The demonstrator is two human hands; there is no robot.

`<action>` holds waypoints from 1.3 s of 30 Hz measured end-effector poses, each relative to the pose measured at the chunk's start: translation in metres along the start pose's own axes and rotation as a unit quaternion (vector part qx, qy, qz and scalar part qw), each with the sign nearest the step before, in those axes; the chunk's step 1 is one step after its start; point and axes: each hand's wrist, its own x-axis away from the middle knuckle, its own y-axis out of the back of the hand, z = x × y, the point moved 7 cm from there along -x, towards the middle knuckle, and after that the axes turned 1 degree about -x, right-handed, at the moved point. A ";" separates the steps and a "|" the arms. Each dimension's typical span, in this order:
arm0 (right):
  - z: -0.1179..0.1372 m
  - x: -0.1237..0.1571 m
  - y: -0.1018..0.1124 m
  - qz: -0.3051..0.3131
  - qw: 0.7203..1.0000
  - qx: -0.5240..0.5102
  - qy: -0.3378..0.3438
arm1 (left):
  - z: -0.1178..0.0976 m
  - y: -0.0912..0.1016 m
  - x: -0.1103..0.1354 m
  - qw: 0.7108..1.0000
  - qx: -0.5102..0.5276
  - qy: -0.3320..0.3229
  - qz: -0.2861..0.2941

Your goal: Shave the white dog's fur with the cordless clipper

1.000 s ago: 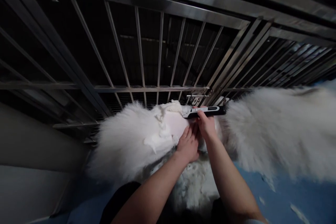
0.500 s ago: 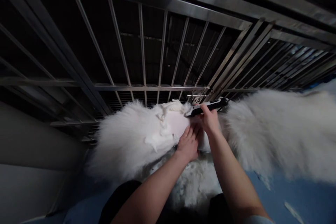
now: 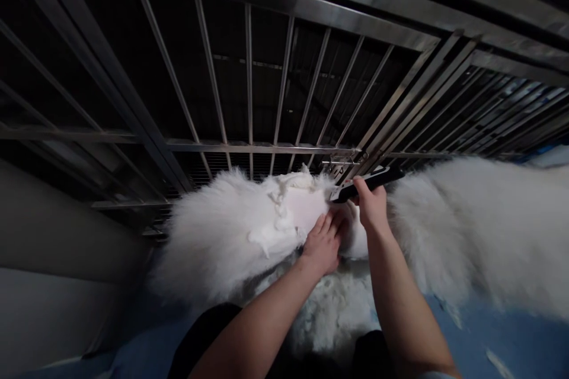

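A fluffy white animal (image 3: 208,231) stands along the cage front, with a shorn pinkish patch on its back edged by loose clumps of fur. My right hand (image 3: 372,204) is closed around black-and-white hair clippers (image 3: 377,180); their head sits at the right end of the bare patch. Just below, my left hand (image 3: 323,241) lies on the animal's side with its fingers stretched out. The left fingertips are in shadow. Which end of the animal is its head, I cannot tell.
Behind the animal rises a metal barred cage (image 3: 271,148) with a latch. Another mass of long white fur (image 3: 484,225) fills the right side. Cut fur (image 3: 333,308) lies in a heap between my legs on the blue floor (image 3: 511,337). A pale panel (image 3: 53,308) stands at left.
The clippers and my right hand have shifted slightly right, away from the bare patch's middle. My left hand stays on the animal's side. The whole view has also moved a little.
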 end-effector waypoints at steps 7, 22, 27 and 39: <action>-0.003 0.006 -0.004 0.083 0.989 -0.117 -0.025 | 0.003 0.001 0.001 0.999 0.010 -0.001 -0.034; -0.045 0.004 0.025 0.104 0.978 -0.171 -0.067 | 0.004 0.003 0.014 0.999 -0.026 -0.014 -0.045; -0.049 0.006 0.014 0.183 0.969 -0.154 -0.067 | 0.002 0.002 0.015 0.999 -0.031 0.015 -0.021; -0.059 0.010 0.027 0.204 0.966 -0.156 -0.044 | -0.012 -0.010 0.012 0.999 -0.041 -0.014 0.022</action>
